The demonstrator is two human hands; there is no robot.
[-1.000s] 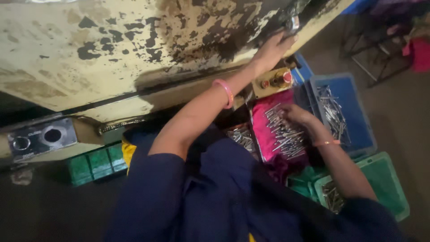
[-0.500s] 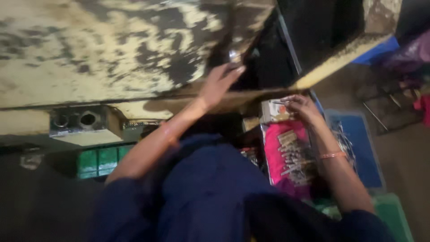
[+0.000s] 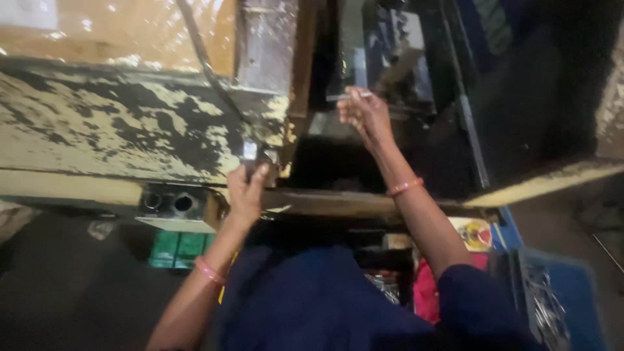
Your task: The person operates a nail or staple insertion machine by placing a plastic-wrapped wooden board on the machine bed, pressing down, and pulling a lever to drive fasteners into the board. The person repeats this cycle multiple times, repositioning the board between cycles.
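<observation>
At the machine front, left to right:
Left hand (image 3: 246,188): grip clenched on the small switch lever (image 3: 251,151) at the edge of the flaking cream panel (image 3: 110,130); keep it steady.
Right hand (image 3: 364,112): grip pinching a thin metal pin (image 3: 348,96) up inside the dark recess (image 3: 390,58); feed it straight, fingers well apart from moving parts.
Blue tray (image 3: 572,292): by the right elbow, holding more metal pieces.

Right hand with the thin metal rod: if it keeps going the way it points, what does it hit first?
Likely the dark machine parts inside the opening just beyond it. The right hand holds a thin metal rod crosswise at the opening; depth is unclear, so the gap can't be judged.
</observation>
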